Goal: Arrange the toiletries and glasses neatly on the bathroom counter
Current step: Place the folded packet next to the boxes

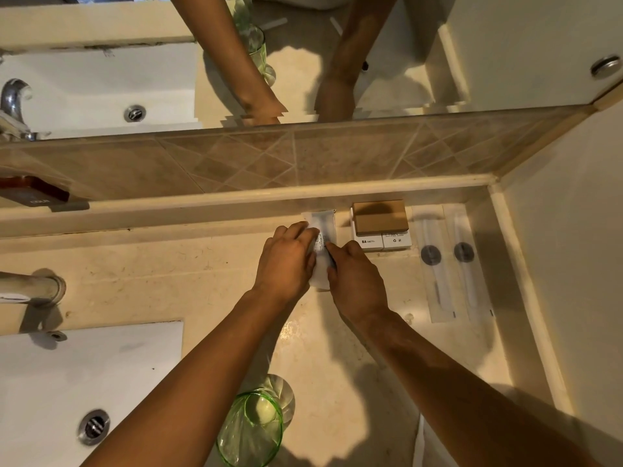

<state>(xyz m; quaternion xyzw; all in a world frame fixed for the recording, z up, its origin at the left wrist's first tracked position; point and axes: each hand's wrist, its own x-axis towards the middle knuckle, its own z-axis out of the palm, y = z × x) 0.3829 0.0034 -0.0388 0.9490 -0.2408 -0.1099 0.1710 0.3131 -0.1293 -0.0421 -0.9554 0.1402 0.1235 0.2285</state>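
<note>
A white flat toiletry packet [322, 244] lies on the beige counter [202, 281] near the back ledge. My left hand [286, 261] holds its left side and my right hand [354, 274] pinches its right edge. To the right stand two small white boxes [382, 242] with a brown cardboard box [379, 217] on top. Further right lie two clear-wrapped toothbrushes [451, 264], side by side. A green glass [251, 429] stands near the counter's front edge, between my forearms.
A white sink basin [50, 382] with a drain sits at the lower left, with a chrome tap [30, 288] above it. A mirror [505, 45] runs along the back above a tiled strip. The wall closes the counter's right end.
</note>
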